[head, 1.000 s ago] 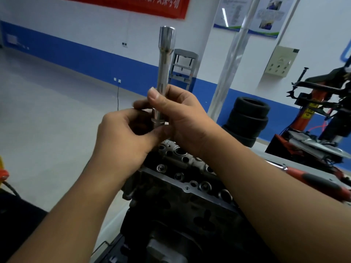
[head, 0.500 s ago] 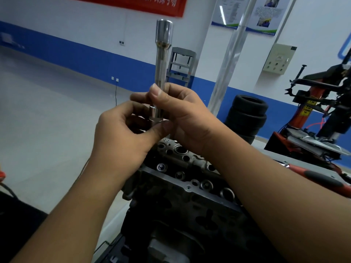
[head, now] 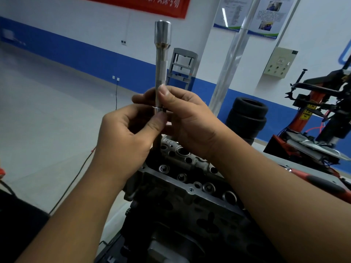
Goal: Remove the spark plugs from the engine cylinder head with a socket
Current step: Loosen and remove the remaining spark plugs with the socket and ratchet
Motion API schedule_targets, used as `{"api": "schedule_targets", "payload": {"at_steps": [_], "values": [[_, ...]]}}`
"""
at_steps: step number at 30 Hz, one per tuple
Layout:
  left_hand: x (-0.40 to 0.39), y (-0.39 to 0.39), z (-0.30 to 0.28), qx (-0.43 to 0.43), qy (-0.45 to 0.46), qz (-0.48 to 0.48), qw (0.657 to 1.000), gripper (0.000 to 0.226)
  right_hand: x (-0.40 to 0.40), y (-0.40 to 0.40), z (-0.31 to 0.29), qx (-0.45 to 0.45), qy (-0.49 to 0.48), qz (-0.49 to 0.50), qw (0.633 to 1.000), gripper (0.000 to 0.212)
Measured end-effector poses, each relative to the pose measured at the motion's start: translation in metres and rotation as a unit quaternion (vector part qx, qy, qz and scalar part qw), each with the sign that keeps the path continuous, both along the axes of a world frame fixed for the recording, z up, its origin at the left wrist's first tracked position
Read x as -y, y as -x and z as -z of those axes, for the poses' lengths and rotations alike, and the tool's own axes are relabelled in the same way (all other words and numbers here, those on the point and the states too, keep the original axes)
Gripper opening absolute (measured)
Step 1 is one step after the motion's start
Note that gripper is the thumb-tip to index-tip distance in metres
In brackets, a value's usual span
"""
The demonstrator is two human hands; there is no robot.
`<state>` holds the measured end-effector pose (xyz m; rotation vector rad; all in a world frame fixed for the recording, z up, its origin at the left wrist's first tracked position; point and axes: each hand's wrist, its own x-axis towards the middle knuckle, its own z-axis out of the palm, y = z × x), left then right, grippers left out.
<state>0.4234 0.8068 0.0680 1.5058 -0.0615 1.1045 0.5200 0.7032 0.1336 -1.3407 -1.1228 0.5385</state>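
Observation:
A long shiny steel socket stands upright above the grey engine cylinder head, its wide end at the top. My right hand pinches the socket's shaft between thumb and fingers. My left hand grips just below, thumb and fingers on a dark part that sticks out of the socket's lower end; most of that part is hidden by my fingers. The cylinder head shows several round bores and valve seats under my hands.
A red-handled tool lies on the bench to the right, behind my right forearm. Stacked tyres and a red tyre machine stand at the back right. A black cable runs across the floor on the left.
Both hands and the socket have risen slightly away from the cylinder head. My left fingers have shifted at the socket's lower end, and a dark part now shows below it.

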Motion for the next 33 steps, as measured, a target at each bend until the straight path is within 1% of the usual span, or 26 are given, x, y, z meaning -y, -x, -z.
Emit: {"api": "schedule_targets", "payload": {"at_steps": [1, 3, 6, 9, 10, 12, 14, 16, 18, 21, 23, 25, 27, 28, 30, 32, 33], "values": [[0.000, 0.000, 0.001, 0.002, 0.001, 0.026, 1.000, 0.014, 0.000, 0.001, 0.000, 0.002, 0.005, 0.002, 1.000, 0.027], [-0.002, 0.000, 0.002, -0.003, -0.012, 0.048, 0.999, 0.015, 0.000, 0.001, -0.001, -0.001, 0.009, 0.007, 1.000, 0.030], [-0.002, -0.001, 0.002, -0.003, -0.019, -0.004, 1.000, 0.009, -0.001, 0.001, -0.001, -0.004, 0.003, 0.011, 1.000, 0.018], [0.000, 0.001, 0.001, 0.004, -0.008, -0.031, 0.999, 0.026, -0.002, 0.001, -0.002, 0.000, -0.008, 0.015, 1.000, 0.014], [0.000, 0.001, 0.002, 0.004, -0.005, -0.032, 0.999, 0.026, -0.002, 0.000, -0.002, 0.007, -0.006, 0.015, 1.000, 0.014], [0.000, 0.001, 0.002, -0.002, -0.012, -0.025, 1.000, 0.019, -0.001, 0.001, -0.003, 0.020, -0.002, 0.011, 1.000, 0.015], [-0.003, 0.000, 0.003, -0.017, -0.034, -0.001, 0.999, 0.008, -0.001, 0.003, -0.004, 0.025, 0.003, 0.008, 1.000, 0.020], [-0.007, 0.003, 0.003, -0.037, -0.051, 0.029, 0.998, 0.017, 0.000, 0.005, -0.005, 0.024, 0.009, 0.007, 1.000, 0.025], [-0.009, 0.005, 0.006, -0.043, -0.055, 0.034, 0.997, 0.025, 0.001, 0.005, -0.006, 0.017, 0.016, 0.005, 1.000, 0.028], [-0.005, 0.004, 0.011, -0.023, -0.016, -0.002, 1.000, 0.033, 0.000, 0.005, -0.004, 0.023, 0.025, 0.005, 0.999, 0.024], [-0.002, 0.002, 0.013, -0.007, 0.012, -0.018, 1.000, 0.027, 0.000, 0.004, -0.002, 0.036, 0.022, 0.018, 0.999, 0.018], [0.002, 0.000, 0.011, -0.001, 0.023, -0.029, 0.999, 0.017, 0.001, 0.004, -0.002, 0.040, 0.015, 0.029, 0.999, 0.018], [0.001, -0.001, 0.011, -0.008, 0.018, -0.040, 0.999, 0.020, 0.001, 0.005, -0.003, 0.042, 0.015, 0.032, 0.999, 0.023], [0.001, -0.001, 0.011, -0.009, 0.015, -0.034, 0.999, 0.018, 0.001, 0.005, -0.003, 0.043, 0.017, 0.031, 0.998, 0.026], [0.001, -0.002, 0.011, 0.000, 0.012, 0.012, 1.000, 0.010, 0.001, 0.007, -0.004, 0.042, 0.023, 0.023, 0.999, 0.029], [0.000, -0.002, 0.012, 0.004, 0.027, 0.039, 0.999, 0.020, 0.000, 0.008, -0.005, 0.038, 0.027, 0.019, 0.999, 0.029], [0.000, -0.003, 0.012, 0.002, 0.030, 0.033, 0.999, 0.019, 0.000, 0.008, -0.004, 0.034, 0.028, 0.020, 0.999, 0.029]]}}
